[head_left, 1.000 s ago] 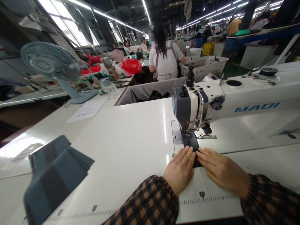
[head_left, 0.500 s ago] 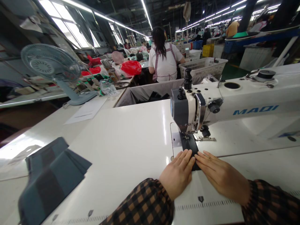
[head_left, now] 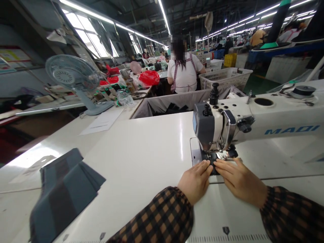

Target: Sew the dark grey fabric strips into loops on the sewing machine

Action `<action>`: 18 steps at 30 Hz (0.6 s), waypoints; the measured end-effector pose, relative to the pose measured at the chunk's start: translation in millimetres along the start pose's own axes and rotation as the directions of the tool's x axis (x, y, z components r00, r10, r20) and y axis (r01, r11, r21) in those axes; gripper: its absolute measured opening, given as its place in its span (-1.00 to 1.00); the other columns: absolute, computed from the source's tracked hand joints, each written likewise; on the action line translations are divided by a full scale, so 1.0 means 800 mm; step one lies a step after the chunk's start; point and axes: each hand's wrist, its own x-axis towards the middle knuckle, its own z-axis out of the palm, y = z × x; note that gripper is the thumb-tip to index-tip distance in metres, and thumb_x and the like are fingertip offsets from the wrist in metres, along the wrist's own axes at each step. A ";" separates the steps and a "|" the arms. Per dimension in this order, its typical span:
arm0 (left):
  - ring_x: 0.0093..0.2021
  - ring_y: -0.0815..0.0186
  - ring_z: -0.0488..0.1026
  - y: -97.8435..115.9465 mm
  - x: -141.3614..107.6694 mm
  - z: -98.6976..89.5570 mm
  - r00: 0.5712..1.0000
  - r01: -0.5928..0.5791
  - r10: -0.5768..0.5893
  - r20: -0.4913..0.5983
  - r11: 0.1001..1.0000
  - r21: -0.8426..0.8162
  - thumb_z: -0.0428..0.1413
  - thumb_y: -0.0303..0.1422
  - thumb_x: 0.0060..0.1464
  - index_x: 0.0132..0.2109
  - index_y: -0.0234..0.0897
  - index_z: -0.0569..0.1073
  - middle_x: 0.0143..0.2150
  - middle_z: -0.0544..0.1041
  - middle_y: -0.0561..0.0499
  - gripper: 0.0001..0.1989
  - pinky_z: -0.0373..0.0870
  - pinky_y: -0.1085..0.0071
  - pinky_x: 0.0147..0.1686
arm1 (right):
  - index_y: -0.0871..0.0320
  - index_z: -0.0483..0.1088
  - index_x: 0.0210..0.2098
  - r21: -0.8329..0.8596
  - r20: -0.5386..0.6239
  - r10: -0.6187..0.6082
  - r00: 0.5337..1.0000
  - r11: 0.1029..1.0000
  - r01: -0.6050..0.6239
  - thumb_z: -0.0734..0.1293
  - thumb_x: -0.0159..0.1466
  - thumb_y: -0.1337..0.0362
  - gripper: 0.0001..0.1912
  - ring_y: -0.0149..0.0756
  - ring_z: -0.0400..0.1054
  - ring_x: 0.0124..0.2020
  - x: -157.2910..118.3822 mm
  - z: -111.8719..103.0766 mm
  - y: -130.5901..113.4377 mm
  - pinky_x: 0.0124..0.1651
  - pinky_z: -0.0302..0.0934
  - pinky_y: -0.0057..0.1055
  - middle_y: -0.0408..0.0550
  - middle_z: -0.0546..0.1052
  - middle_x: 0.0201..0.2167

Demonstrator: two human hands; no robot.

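A dark strip of material (head_left: 214,170) lies under the needle area of a white sewing machine (head_left: 260,114). My left hand (head_left: 194,182) rests on the strip's left side, fingers stretched out flat and pointing toward the presser foot. From the right, my right hand (head_left: 241,182) presses on the strip with its fingers also extended and flat. A narrow piece of the strip shows between both sets of fingertips, close to the foot. The fingers cover the rest of it.
Folded blue-grey fabric pieces (head_left: 65,192) lie on the white table (head_left: 144,152) at left. Behind are a paper sheet (head_left: 102,123), a fan (head_left: 73,77) and a cloth-lined bin (head_left: 167,101). A co-worker (head_left: 186,74) sits beyond, beside a white basket (head_left: 226,79).
Both hands have moved forward with the dark strip, closer to the presser foot, and less of the strip shows in front of it. The camera view has shifted left.
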 end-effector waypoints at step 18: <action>-0.01 0.26 0.29 -0.028 0.027 0.003 0.982 0.175 -0.173 0.071 0.984 -0.028 -0.09 -0.56 0.00 0.01 -0.34 0.24 0.02 0.30 -0.10 -0.62 0.32 0.35 -0.03 | 0.09 0.24 0.01 -0.048 0.019 0.196 0.981 0.980 -0.194 0.09 0.21 0.41 -0.62 -0.29 0.25 -0.09 0.022 0.010 0.016 0.09 -0.17 -0.13 -0.09 0.41 -0.08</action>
